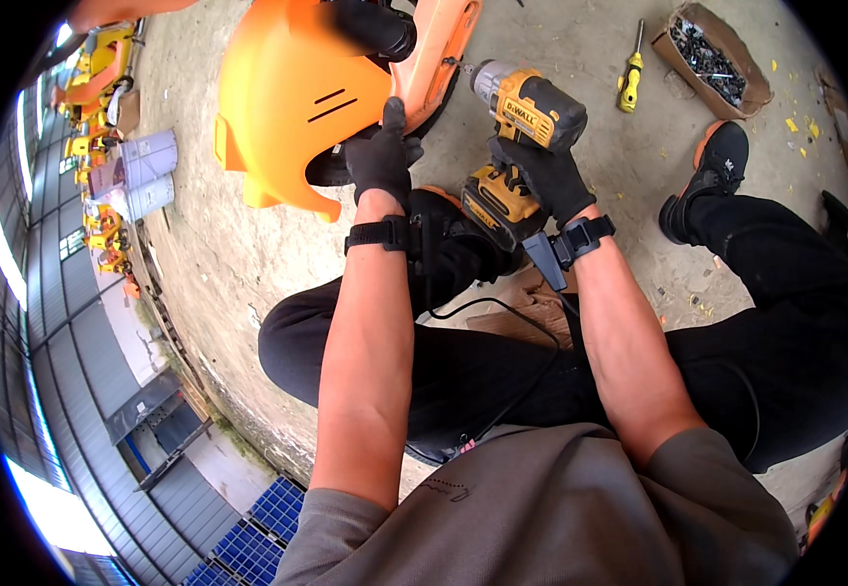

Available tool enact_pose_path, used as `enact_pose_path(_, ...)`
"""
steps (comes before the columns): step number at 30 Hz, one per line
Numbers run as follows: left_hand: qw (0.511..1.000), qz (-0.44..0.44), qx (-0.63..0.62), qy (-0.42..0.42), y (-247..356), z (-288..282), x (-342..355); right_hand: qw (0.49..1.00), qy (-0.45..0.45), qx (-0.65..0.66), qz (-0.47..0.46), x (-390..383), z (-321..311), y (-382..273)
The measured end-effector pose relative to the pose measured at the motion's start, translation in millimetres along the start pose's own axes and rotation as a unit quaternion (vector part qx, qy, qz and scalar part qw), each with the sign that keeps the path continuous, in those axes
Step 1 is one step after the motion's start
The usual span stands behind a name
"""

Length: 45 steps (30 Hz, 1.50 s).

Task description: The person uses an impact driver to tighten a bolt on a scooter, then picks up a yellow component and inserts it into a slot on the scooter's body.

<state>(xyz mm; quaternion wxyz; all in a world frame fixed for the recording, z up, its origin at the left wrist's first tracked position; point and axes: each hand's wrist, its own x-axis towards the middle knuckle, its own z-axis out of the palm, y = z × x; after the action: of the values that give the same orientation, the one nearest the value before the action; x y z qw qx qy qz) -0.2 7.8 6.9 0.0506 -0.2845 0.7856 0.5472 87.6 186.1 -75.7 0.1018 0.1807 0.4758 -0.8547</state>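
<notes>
An orange plastic shell (pixel 292 98) with slots, apparently part of a ride-on toy vehicle, stands ahead of me. A lighter orange panel (pixel 434 68) joins its right side. My left hand (pixel 382 156), in a black glove, is at the shell's lower right edge, one finger up along it and the others curled, partly hidden. In my gloved right hand (pixel 546 176) is a yellow and black cordless drill (pixel 531 107), gripped by its handle. Its bit points left, close to the panel; contact is unclear. A blurred black shape (pixel 370 27) lies over the shell's top.
At the upper right are a cardboard box (pixel 707 59) of small metal hardware and a yellow-handled screwdriver (pixel 631 83). Flattened cardboard (pixel 526 308) lies between my legs. Purple-grey buckets (pixel 148 161) and yellow machines stand left. Another person's bare arm (pixel 116 12) shows at the top left.
</notes>
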Motion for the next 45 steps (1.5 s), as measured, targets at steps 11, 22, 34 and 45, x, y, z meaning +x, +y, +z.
enact_pose_path(11,0.975,-0.150,-0.076,-0.144,7,7,-12,0.999,-0.006,0.041,0.009,-1,0,-1)
enact_pose_path(22,0.848,0.261,0.115,-0.447,0,24,-29,1.000,-0.003,-0.005,-0.030,-4,6,-5)
enact_pose_path(34,0.866,-0.092,-0.202,-0.448,-12,40,-39,0.999,0.000,-0.021,-0.030,-2,3,-3)
enact_pose_path(45,0.856,-0.125,-0.202,-0.459,-20,45,-33,1.000,-0.002,0.010,0.000,-4,3,-5)
